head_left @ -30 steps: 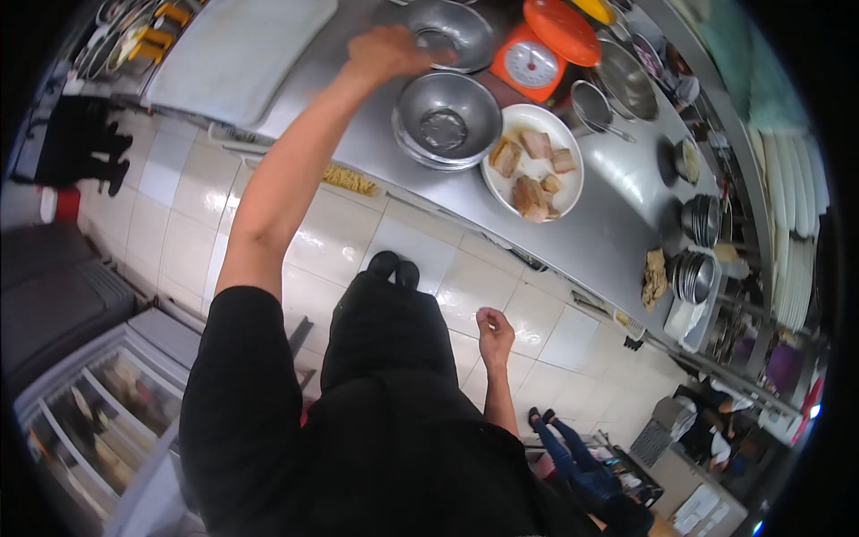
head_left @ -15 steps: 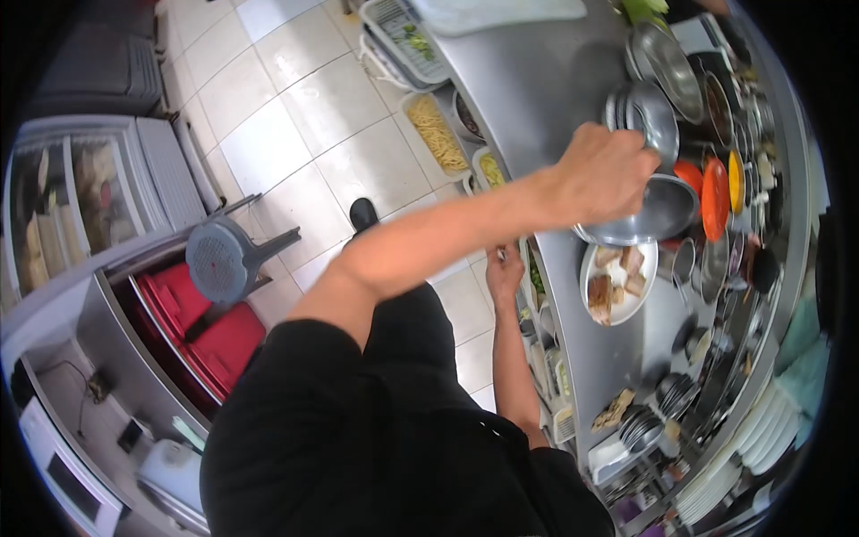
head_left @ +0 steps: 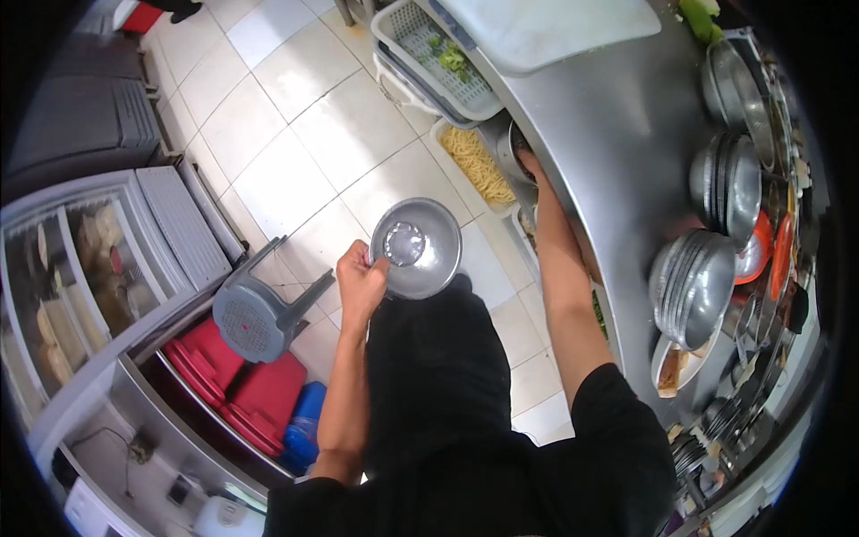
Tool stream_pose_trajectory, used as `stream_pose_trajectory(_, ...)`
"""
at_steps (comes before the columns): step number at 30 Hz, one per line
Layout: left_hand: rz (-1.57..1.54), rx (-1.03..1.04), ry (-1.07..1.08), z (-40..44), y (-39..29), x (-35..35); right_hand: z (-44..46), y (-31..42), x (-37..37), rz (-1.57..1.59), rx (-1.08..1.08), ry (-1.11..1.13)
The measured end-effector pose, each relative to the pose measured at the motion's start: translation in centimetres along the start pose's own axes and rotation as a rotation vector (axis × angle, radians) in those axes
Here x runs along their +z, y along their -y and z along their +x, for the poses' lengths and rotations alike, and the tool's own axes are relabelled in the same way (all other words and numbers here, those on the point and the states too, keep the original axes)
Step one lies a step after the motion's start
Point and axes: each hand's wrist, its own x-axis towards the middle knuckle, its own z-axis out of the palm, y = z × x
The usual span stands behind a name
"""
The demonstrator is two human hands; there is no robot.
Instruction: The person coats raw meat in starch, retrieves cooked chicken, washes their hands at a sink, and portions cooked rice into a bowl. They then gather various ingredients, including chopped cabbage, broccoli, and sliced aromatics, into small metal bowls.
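Left hand: The left hand (head_left: pixel 362 282) was clenched on the near left part of a bowl's rim, the thumb laid over the edge.
Metal bowl: The metal bowl (head_left: pixel 437 255) lay just ahead and to the right of the left hand, touching it. It was held above the floor (head_left: pixel 295 170), before the person's dark trousers, mouth facing up. Its bottom shone; whether that was liquid or glare could not be told.
Right hand: The right hand (head_left: pixel 530 166) was extended forward, well apart from the bowl, at the desk's near edge. Its fingers were hidden; whether they grasped anything could not be told.
Round container: The round container (head_left: pixel 506 154) stood partly under the desk edge, with the right hand at its mouth.
Tub: A tub of pale yellow strands (head_left: pixel 479 170) was just left of the round container.
Basket: A perforated basket (head_left: pixel 470 94) with green leaves in it was beyond the tub.
Desk: The steel desk (head_left: pixel 582 116) ran along the right side.
Bowl stacks: A nearer stack (head_left: pixel 702 291) rested tilted against or over a white dish (head_left: pixel 660 362); which could not be told. A farther stack (head_left: pixel 738 188) stood beyond it.
Board: A white board (head_left: pixel 573 31) lay at the desk's far end.
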Motion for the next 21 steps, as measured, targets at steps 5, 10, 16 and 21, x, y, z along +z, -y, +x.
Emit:
stream_pose_trajectory(5,0.021,-0.132,0.059,5.3,4.3,3.3,1.7,-1.3,2.6,-0.091,0.015,-0.031)
stream_pose_trajectory(10,-0.025,-0.216,0.128,8.9,3.9,6.6,2.1,-1.8,3.3,-0.129,0.038,-0.069)
stream_pose_trajectory(16,-0.171,-0.274,0.218,11.1,2.4,9.6,2.0,-2.7,3.1,-0.134,0.093,-0.110)
stream_pose_trajectory(21,-0.172,-0.281,0.247,11.9,2.3,11.2,0.1,-4.3,0.9,-0.084,0.176,-0.157)
